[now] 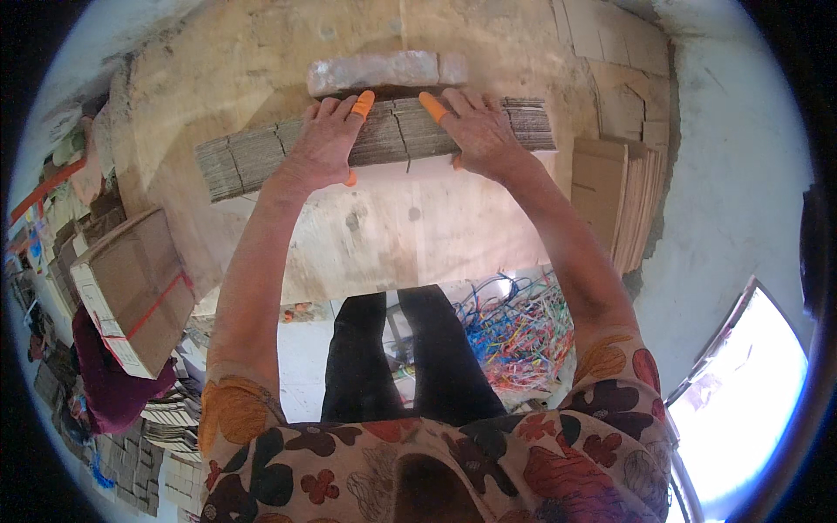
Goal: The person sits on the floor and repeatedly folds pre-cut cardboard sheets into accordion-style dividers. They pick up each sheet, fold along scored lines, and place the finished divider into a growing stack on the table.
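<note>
Near R: tangled multicolour plastic straps (514,340). Mid: on pale wooden table (375,240), L hand (323,146) & R hand (485,138), fingers spread, clasp long grey-brown corrugated-cardboard row (381,135); seems mostly squared, few gaps left. Far: pale oblong block (375,72).

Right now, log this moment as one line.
Left hand: gripping cardboard stack | Right hand: gripping same stack | Both: orange finger covers, thumbs at near edge | Pale block: just beyond stack | Surface: wooden tabletop
</note>
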### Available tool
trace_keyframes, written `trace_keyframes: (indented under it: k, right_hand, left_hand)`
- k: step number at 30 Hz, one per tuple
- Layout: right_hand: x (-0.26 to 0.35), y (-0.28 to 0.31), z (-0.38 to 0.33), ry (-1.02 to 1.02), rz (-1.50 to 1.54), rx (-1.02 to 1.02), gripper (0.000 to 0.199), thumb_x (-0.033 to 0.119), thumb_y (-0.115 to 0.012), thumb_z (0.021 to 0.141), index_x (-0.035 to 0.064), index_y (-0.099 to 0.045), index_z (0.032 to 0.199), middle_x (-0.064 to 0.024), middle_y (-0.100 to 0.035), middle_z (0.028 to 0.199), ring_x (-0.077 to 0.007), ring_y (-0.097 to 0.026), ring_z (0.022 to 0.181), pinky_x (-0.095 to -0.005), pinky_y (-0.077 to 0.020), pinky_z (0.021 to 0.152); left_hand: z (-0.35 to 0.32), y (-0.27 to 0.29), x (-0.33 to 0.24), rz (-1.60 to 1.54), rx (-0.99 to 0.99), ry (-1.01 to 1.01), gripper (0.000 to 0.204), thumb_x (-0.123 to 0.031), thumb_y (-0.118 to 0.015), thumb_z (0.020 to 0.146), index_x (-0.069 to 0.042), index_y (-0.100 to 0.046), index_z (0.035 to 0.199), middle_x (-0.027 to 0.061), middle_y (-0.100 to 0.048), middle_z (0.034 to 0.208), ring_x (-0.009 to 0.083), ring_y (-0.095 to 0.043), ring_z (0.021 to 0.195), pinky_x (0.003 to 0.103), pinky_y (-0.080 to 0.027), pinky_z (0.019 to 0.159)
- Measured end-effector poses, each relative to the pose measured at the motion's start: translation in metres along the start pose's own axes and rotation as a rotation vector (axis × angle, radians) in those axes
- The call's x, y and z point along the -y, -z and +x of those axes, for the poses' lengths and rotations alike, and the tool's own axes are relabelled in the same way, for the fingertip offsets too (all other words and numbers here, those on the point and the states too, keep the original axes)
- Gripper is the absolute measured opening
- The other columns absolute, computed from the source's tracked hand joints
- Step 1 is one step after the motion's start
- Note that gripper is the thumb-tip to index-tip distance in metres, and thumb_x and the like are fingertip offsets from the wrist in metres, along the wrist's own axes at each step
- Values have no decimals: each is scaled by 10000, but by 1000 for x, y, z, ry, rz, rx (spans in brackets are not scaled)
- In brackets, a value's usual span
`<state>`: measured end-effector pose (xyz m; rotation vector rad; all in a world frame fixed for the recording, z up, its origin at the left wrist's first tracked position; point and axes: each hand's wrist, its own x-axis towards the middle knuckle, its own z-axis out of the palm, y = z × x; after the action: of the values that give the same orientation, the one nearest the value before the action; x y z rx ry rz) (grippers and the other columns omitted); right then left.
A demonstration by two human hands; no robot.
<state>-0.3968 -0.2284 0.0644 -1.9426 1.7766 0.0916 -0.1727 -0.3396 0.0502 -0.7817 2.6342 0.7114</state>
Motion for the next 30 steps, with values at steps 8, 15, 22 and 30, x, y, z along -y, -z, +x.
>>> trace_keyframes:
  k: [8, 15, 22, 30]
  right_hand:
    - [-1, -14, -4, 23, -112, -80, 965, 304, -821, 558, 97, -338, 1367, -147, -225, 1451, -316, -195, 1350, -578, -174, 1053]
    - [-6, -37, -6, 57, -101, -276, 952, 583, -647, 685, -7, -317, 1356, -179, -195, 1457, -320, -164, 1363, -628, -126, 1033]
    - [-3, -43, -7, 44, -67, -351, 939, 615, -616, 700, -65, -369, 1299, -216, -198, 1448, -343, -147, 1364, -631, -134, 1021]
    - [14, -39, -21, 14, -38, -454, 849, 526, -637, 746, -10, -340, 1335, -200, -217, 1442, -338, -187, 1352, -543, -148, 1070]
  left_hand:
    - [-5, -11, 5, 103, -125, -57, 1156, -304, -843, 503, -27, -179, 1407, 129, -177, 1475, 312, -138, 1372, 442, -145, 1134]
    - [-12, -18, 5, 66, -202, -65, 1160, -538, -726, 563, -17, -136, 1414, 135, -154, 1482, 290, -125, 1381, 450, -108, 1143]
    - [-7, -25, 6, 97, -295, -48, 1169, -676, -622, 587, -9, -137, 1415, 159, -149, 1478, 293, -123, 1380, 449, -102, 1141]
    - [-9, -5, 0, -27, -289, -68, 1056, -526, -714, 653, 14, -194, 1397, 199, -227, 1446, 318, -177, 1362, 446, -124, 1122]
